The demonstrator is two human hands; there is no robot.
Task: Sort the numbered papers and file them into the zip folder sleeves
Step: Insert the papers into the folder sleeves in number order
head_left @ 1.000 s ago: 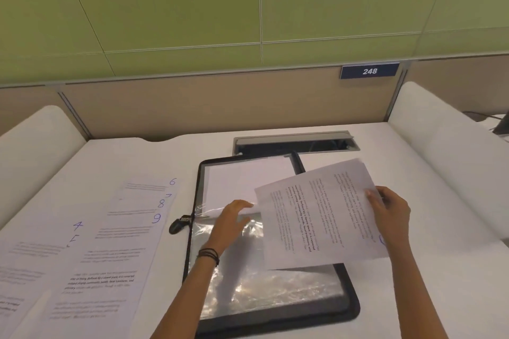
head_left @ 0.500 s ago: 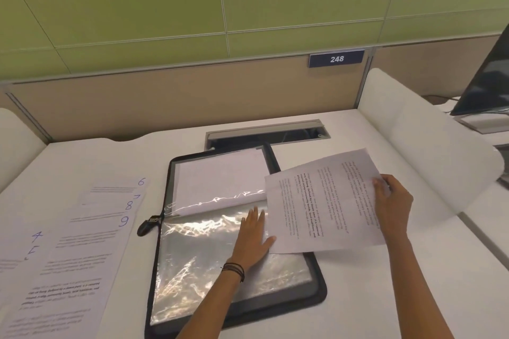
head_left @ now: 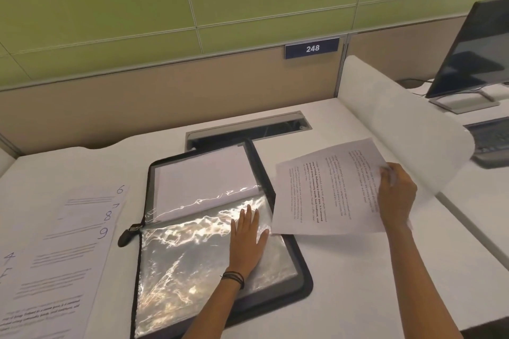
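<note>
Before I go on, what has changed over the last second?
The left grip let go of the sleeve edge it was lifting and now lies flat on the sleeve. The right grip carried the paper rightward, mostly off the folder. Unchanged: the right grip pinches the paper, the folder lies open, the numbered sheets lie at left.

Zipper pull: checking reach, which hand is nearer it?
Left. The left hand lies flat on the sleeve, right of the zipper pull; the right hand holds a paper farther right, past the folder.
</note>
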